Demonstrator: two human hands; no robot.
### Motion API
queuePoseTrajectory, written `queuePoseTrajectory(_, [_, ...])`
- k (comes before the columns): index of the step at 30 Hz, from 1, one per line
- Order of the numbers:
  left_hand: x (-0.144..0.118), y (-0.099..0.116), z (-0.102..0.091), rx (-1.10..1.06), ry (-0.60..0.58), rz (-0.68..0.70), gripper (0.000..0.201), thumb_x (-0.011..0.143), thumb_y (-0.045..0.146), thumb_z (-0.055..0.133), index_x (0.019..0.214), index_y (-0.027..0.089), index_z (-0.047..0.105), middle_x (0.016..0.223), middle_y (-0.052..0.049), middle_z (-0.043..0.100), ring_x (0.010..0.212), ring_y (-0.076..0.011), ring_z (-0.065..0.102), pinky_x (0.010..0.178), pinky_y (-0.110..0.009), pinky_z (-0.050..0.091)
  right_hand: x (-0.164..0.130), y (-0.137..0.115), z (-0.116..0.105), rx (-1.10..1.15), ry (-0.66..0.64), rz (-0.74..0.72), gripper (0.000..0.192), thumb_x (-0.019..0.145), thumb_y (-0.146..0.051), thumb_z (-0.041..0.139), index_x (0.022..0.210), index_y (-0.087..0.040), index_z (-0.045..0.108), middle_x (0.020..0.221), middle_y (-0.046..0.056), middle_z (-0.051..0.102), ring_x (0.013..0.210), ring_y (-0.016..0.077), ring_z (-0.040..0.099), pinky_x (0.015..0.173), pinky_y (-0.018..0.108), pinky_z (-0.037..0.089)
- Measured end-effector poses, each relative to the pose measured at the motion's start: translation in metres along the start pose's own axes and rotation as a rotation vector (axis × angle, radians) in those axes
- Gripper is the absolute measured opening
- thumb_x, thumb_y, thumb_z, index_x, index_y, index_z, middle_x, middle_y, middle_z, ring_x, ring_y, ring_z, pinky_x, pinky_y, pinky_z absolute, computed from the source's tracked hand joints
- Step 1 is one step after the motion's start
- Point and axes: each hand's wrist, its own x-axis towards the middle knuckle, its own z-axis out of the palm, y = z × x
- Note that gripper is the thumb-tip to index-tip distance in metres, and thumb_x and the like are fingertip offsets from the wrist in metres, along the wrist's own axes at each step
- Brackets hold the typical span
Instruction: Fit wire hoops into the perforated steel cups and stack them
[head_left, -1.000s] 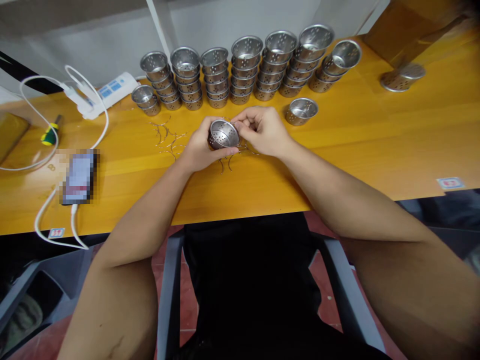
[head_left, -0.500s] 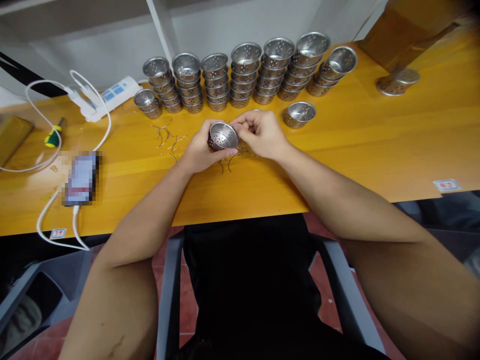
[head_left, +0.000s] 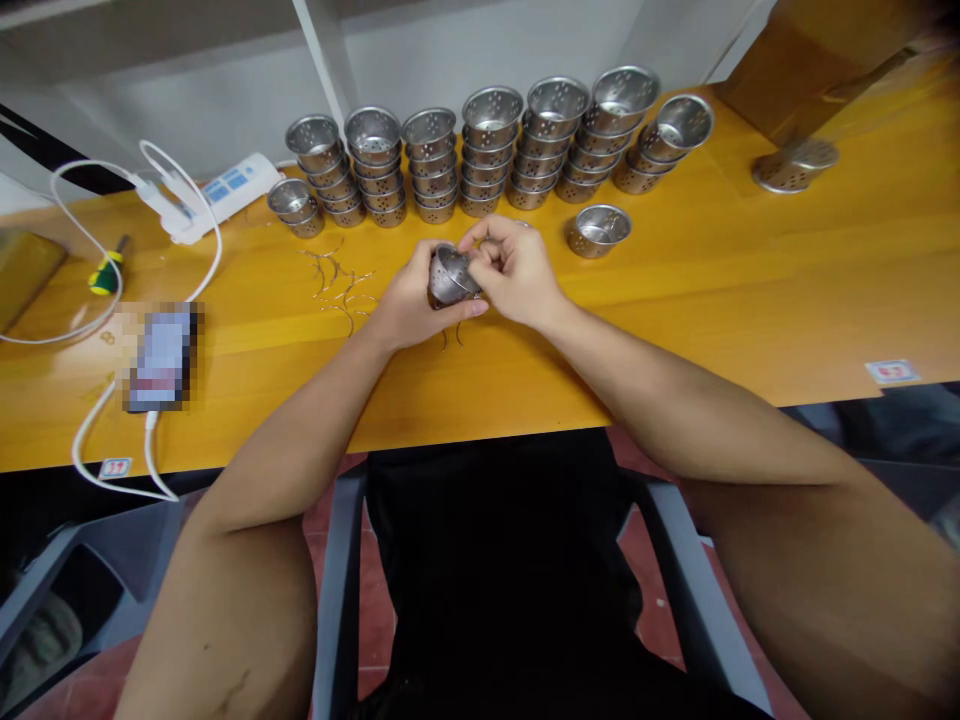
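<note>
both hands [head_left: 405,300] [head_left: 514,270] grip perforated cup [head_left: 450,277], mouth tilted rightward.

Place: I read this as a small assembly workshop, bench work done by hand.
Surface: long yellow wooden desk [head_left: 750,290] against a grey wall.
Stock: I count rows of stacked perforated metal cups [head_left: 487,150].
Loose parts: bent wire pieces [head_left: 341,280].
Tools: screwdriver [head_left: 107,268], power strip [head_left: 217,190].
</note>
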Motion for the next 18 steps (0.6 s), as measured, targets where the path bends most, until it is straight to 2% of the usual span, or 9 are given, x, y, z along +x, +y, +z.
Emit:
queuePoseTrajectory(4, [0.000,0.006,0.001,-0.009,0.025,-0.036,0.105,0.078,0.103,0.097,0.143,0.026,0.068,0.124,-0.009,0.084,0.105,-0.0282,0.083,0.097,-0.045,0.070,0.002,-0.006,-0.003,0.047,-0.016,0.002,0.032,0.105,-0.056,0.087,0.099,-0.029,0.071,0.071,-0.001,0.057,0.063,0.0193,0.046,0.058,0.036,0.043])
queuePoseTrajectory(7, [0.001,0.006,-0.001,-0.061,0.040,-0.066,0.092,0.086,0.103,0.091,0.132,0.026,0.072,0.113,-0.006,0.083,0.093,-0.0230,0.078,0.086,-0.041,0.068,0.001,-0.014,-0.015,0.161,-0.152,0.007,0.051,0.108,-0.077,0.086,0.100,-0.027,0.077,0.070,0.000,0.059,0.059,0.0174,0.047,0.053,0.034,0.039])
queuePoseTrajectory(9, [0.001,0.003,-0.004,-0.091,0.042,-0.073,0.087,0.090,0.104,0.086,0.128,0.026,0.073,0.109,-0.006,0.081,0.090,-0.0212,0.076,0.083,-0.040,0.067,0.000,-0.020,-0.022,0.216,-0.261,0.024,0.062,0.102,-0.088,0.090,0.099,-0.027,0.078,0.068,-0.001,0.060,0.057,0.0169,0.049,0.051,0.033,0.037])
queuePoseTrajectory(12, [0.001,-0.002,-0.007,-0.115,0.022,-0.054,0.090,0.092,0.105,0.084,0.131,0.024,0.073,0.113,-0.008,0.083,0.094,-0.0222,0.078,0.086,-0.041,0.068,0.000,-0.029,-0.028,0.245,-0.335,0.027,0.071,0.090,-0.094,0.099,0.098,-0.028,0.076,0.069,-0.001,0.062,0.056,0.0161,0.050,0.051,0.032,0.039])
queuePoseTrajectory(16, [0.001,-0.006,-0.008,-0.126,0.005,-0.016,0.097,0.081,0.101,0.097,0.135,0.025,0.071,0.122,-0.009,0.085,0.104,-0.0257,0.083,0.094,-0.044,0.073,0.000,-0.034,-0.025,0.256,-0.305,0.058,0.078,0.083,-0.100,0.101,0.094,-0.029,0.071,0.069,-0.002,0.060,0.059,0.0166,0.050,0.050,0.033,0.038])
queuePoseTrajectory(18, [0.001,-0.006,-0.008,-0.120,0.003,-0.022,0.096,0.081,0.099,0.099,0.135,0.025,0.071,0.123,-0.009,0.085,0.105,-0.0265,0.085,0.094,-0.045,0.074,0.000,-0.033,-0.022,0.264,-0.290,0.073,0.078,0.082,-0.100,0.101,0.093,-0.029,0.070,0.070,-0.002,0.060,0.059,0.0169,0.050,0.050,0.034,0.039])
